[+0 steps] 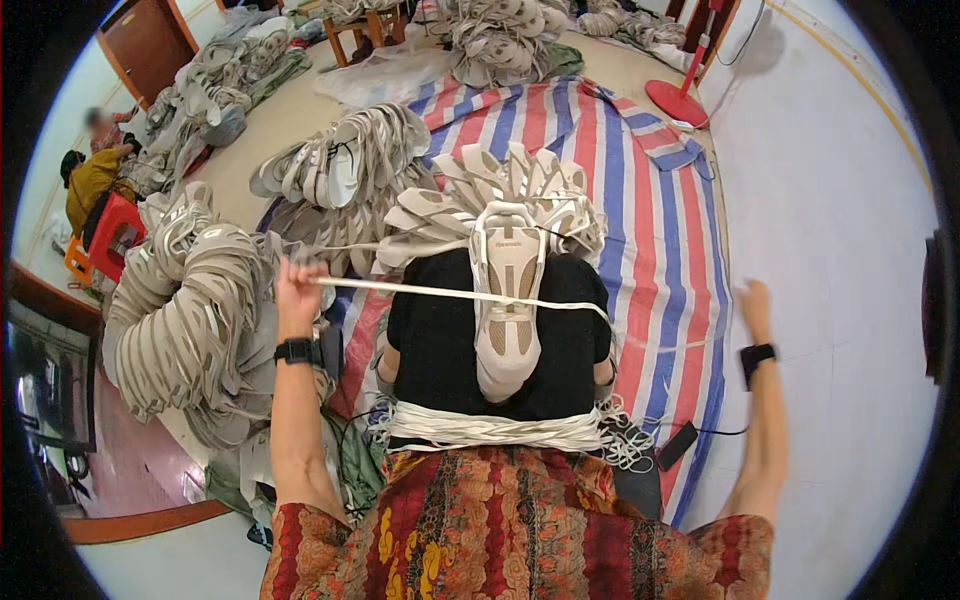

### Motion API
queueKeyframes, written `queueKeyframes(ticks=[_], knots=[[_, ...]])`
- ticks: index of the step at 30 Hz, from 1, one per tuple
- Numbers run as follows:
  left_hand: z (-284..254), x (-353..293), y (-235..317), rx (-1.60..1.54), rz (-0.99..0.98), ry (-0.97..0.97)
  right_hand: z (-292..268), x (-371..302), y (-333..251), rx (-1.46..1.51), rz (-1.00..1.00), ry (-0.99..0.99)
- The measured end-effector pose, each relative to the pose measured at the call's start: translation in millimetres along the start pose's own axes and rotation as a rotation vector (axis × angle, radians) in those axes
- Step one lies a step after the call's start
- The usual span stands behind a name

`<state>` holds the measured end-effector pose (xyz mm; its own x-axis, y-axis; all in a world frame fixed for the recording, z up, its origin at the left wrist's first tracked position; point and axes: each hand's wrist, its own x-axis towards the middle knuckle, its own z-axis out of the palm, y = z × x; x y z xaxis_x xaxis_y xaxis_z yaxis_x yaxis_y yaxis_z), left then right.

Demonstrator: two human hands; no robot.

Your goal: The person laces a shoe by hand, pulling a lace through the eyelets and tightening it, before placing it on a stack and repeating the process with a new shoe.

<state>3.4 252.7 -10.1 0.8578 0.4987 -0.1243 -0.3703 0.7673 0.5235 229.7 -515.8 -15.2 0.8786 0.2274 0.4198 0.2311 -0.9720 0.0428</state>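
Observation:
A beige and white shoe upper (508, 350) lies across my lap, toe pointing toward me. A white shoelace (420, 290) runs through its lower eyelets and stretches almost straight to my left hand (300, 288), which is closed on it. To the right the lace slackens and turns into a blurred streak. My right hand (755, 308) is held out far right, past the striped sheet; its fingers are smeared, so whether the lace reaches them is unclear. A bundle of white laces (490, 428) lies across my waist. Several more uppers (480, 195) fan out just beyond my knees.
Large coils of strung uppers (190, 310) stand to my left, with another pile (350, 160) ahead. A striped sheet (640, 230) covers the floor. A red stand base (676, 103) stands far right. Black cable and a small black box (678, 446) lie by my right hip. A person (95, 185) sits far left.

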Motion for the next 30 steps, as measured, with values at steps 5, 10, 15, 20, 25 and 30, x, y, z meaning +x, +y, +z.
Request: queueKeyframes(ticks=[5, 10, 15, 20, 25, 30], knots=[[-90.0, -55.0, 3.4, 0.721, -0.292, 0.317, -67.7, 0.5, -334.5, 0.992, -0.540, -0.103], [34.4, -64.1, -68.7, 2.099, 0.623, 0.159, -90.3, 21.6, -372.0, 0.979, 0.104, -1.256], [116.1, -76.0, -127.2, 1.505, 0.376, -0.459, -84.6, 28.6, -384.9, 1.100, 0.041, -1.434], [112.4, -61.0, -131.2, 1.749, 0.101, -0.691, -72.0, 21.1, -383.8, 1.568, 0.205, -1.321], [98.9, -55.4, -114.4, 1.535, -0.020, -0.690, -79.4, 13.4, -373.3, 1.323, -0.088, -1.001], [46.5, -82.6, -3.7, 1.533, -0.181, -0.688, -128.7, 36.2, -246.7, 0.912, -0.453, -0.913]])
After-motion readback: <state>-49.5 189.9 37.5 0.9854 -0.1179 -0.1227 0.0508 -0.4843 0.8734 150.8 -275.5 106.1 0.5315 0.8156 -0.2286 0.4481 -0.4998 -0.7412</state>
